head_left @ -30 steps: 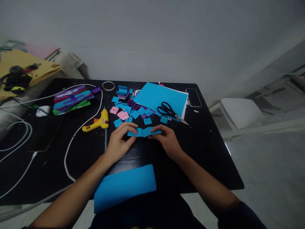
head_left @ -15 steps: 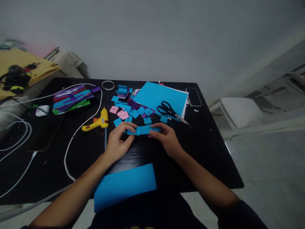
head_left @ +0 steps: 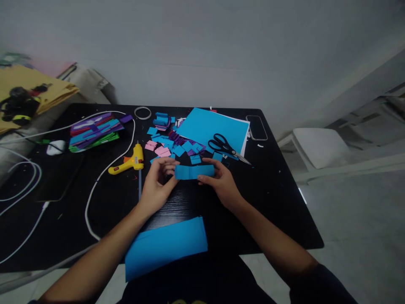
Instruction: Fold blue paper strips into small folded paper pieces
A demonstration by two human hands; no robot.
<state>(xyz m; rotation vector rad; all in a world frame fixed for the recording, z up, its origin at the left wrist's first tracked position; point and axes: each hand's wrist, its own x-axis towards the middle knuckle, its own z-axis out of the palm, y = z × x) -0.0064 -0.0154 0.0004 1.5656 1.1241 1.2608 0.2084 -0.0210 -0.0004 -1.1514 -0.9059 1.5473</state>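
A creased blue paper strip [head_left: 193, 172] is held up level above the black table, its folds running across it. My right hand [head_left: 224, 183] pinches its right end, with the thumb in front and the fingers behind. My left hand [head_left: 158, 181] is closed at the other end, fingers curled and thumb tip against the lower left corner. Just beyond the hands lie small folded blue paper pieces [head_left: 179, 150] and pink paper pieces [head_left: 162, 151]. Black-handled scissors [head_left: 224, 146] rest to the right on a large blue sheet [head_left: 210, 124].
A yellow glue gun [head_left: 133, 160] lies left of my hands, near a white cable [head_left: 104, 171]. Blue paper sheets [head_left: 167, 242] stick out over the table's front edge. A colored paper stack [head_left: 95, 131] and a tape ring [head_left: 143, 112] are farther back; a phone-like outline [head_left: 257, 128] is at right.
The blue strip has opened out into one flatter, smoother band facing me. My left fingers have drawn back from its front to its left end; my right hand keeps its grip.
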